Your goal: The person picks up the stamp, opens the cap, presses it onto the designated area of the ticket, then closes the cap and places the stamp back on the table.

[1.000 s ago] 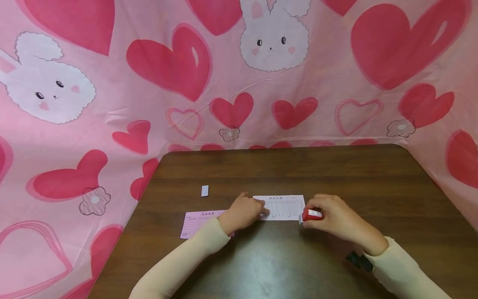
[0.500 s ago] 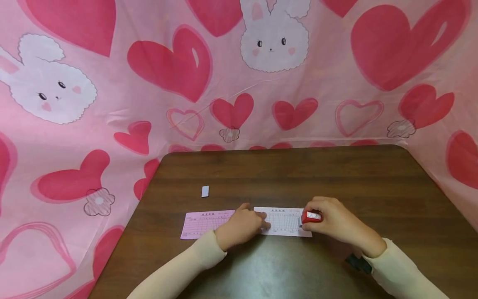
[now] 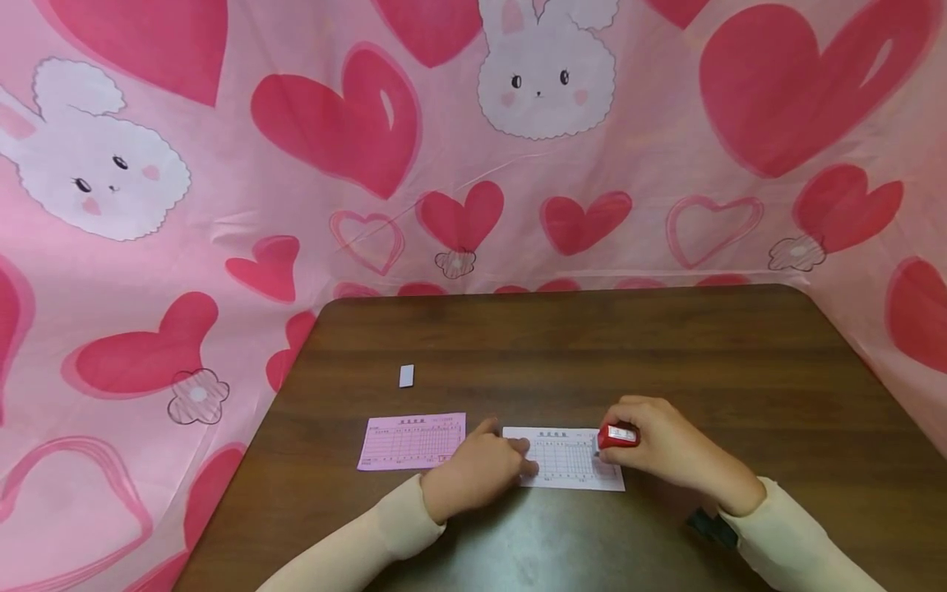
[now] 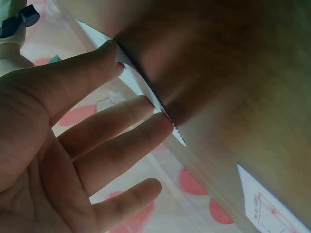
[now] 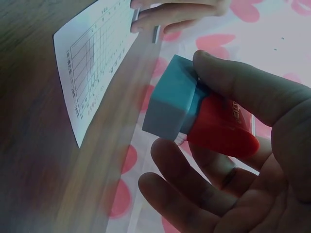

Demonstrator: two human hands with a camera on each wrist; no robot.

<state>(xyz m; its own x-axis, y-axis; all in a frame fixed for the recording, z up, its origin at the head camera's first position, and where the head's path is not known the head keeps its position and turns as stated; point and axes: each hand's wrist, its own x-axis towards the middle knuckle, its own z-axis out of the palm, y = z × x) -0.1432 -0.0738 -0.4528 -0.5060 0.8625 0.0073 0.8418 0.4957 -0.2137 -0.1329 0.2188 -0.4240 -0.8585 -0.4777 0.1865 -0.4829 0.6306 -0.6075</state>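
Observation:
My right hand (image 3: 658, 436) grips a red stamp (image 3: 618, 436) over the right part of a white printed form (image 3: 565, 469). In the right wrist view, the stamp (image 5: 221, 126) has a pale blue-grey block (image 5: 170, 99) at its end, pinched with the thumb on one side and fingers on the other. My left hand (image 3: 481, 469) rests on the form's left end. Its fingers lie fairly straight, tips on the paper (image 4: 138, 82), as the left wrist view shows. Beside that hand lies a pink printed slip (image 3: 403, 444) with a small red mark at its lower right.
A small white rectangular piece (image 3: 407, 376) lies farther back on the brown wooden table (image 3: 592, 345). Behind the table hangs a pink cloth (image 3: 444, 148) with hearts and rabbits. A black device (image 3: 712, 526) sits under the right wrist.
The white form has slid toward me with my left hand on it, so the stamp is now over the form rather than at its edge. More of the pink slip shows.

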